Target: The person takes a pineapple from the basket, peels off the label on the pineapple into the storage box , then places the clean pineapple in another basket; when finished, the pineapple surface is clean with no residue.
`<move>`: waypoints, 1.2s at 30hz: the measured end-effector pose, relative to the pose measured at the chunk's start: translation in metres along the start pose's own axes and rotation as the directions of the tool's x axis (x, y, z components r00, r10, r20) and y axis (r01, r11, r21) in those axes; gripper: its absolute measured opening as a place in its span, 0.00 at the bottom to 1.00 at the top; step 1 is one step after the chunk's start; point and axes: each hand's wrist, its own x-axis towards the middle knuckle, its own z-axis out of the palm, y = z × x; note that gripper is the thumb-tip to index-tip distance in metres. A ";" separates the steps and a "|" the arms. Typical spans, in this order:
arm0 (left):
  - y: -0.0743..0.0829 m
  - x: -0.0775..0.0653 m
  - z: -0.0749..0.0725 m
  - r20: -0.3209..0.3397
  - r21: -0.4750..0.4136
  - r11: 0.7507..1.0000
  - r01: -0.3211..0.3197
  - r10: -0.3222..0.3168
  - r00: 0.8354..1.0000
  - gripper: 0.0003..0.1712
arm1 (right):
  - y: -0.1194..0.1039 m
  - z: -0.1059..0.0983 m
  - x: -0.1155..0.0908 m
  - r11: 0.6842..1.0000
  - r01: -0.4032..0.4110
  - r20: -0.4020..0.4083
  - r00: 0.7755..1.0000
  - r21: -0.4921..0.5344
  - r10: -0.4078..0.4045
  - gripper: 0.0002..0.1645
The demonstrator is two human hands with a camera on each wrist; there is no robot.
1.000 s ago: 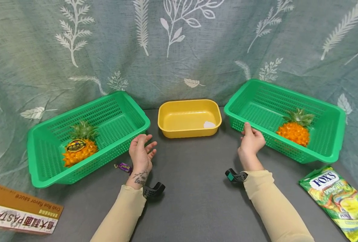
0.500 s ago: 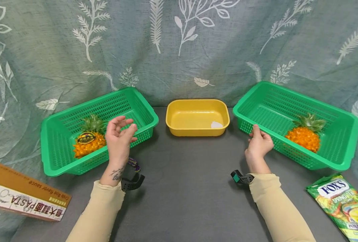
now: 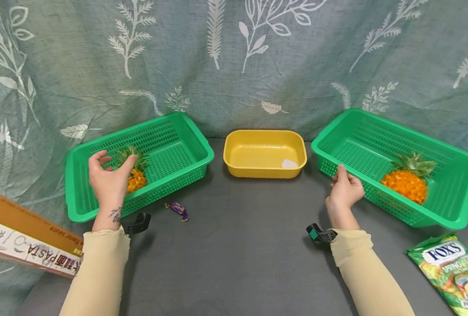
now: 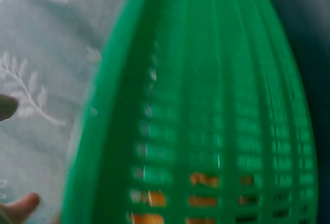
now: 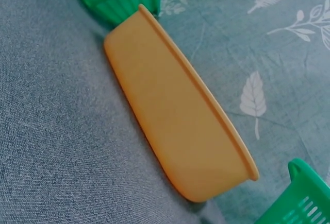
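In the head view my left hand (image 3: pixel 109 180) hovers over the left green basket (image 3: pixel 168 182), fingers spread in a loose curve with nothing in them. Beneath it, partly covered, lies an orange pineapple (image 3: pixel 137 181) with green leaves. Blurred left fingertips (image 4: pixel 23 206) show beside the basket wall (image 4: pixel 206 59) in the left wrist view. My right hand (image 3: pixel 344 191) stays at the near side of the right green basket (image 3: pixel 396 199), thumb over its rim and fingers loosely curled; contact is unclear. Another pineapple (image 3: pixel 405 186) lies inside that basket.
A yellow bin (image 3: pixel 263 172) holding a white piece (image 3: pixel 289 163) stands between the baskets. On the grey table lies a purple-wrapped candy (image 3: pixel 177 209). A pasta box (image 3: pixel 32 239) is at left, a FOX'S candy bag (image 3: pixel 451 267) at right. A patterned curtain hangs behind.
My left hand has moved left, from the left basket's near side to above its pineapple, uncovering the candy. The whole head view has shifted; my right hand keeps its place by the right basket.
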 end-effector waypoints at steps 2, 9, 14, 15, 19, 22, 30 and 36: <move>-0.003 0.004 -0.005 0.048 0.106 0.992 0.064 -0.069 0.996 0.45 | 0.000 0.000 0.000 1.000 -0.002 0.000 1.000 0.005 0.002 0.12; -0.008 0.014 -0.012 0.228 0.321 0.935 0.148 -0.228 0.947 0.61 | -0.001 -0.002 0.001 1.000 -0.019 -0.006 1.000 0.010 0.019 0.12; -0.007 0.019 -0.013 0.351 0.430 0.895 0.118 -0.287 0.892 0.67 | -0.002 -0.002 0.003 1.000 -0.016 -0.018 1.000 0.006 0.016 0.12; -0.007 0.020 -0.014 0.371 0.447 0.888 0.109 -0.295 0.880 0.67 | -0.001 -0.002 0.003 1.000 -0.015 -0.018 1.000 0.013 0.015 0.13; -0.009 0.022 -0.020 0.452 0.507 0.860 0.059 -0.324 0.831 0.70 | 0.001 0.000 0.003 1.000 0.003 -0.010 1.000 0.013 -0.003 0.14; -0.010 0.022 -0.023 0.499 0.521 0.853 0.029 -0.332 0.800 0.71 | 0.003 0.000 0.003 1.000 0.019 0.002 1.000 0.002 -0.019 0.14; -0.013 0.024 -0.026 0.525 0.571 0.820 -0.039 -0.328 0.785 0.67 | 0.005 0.001 0.002 1.000 0.012 0.016 1.000 0.008 -0.012 0.13; -0.013 0.024 -0.023 0.516 0.576 0.817 -0.042 -0.323 0.793 0.63 | 0.005 -0.002 0.006 1.000 0.012 0.012 1.000 0.011 -0.012 0.12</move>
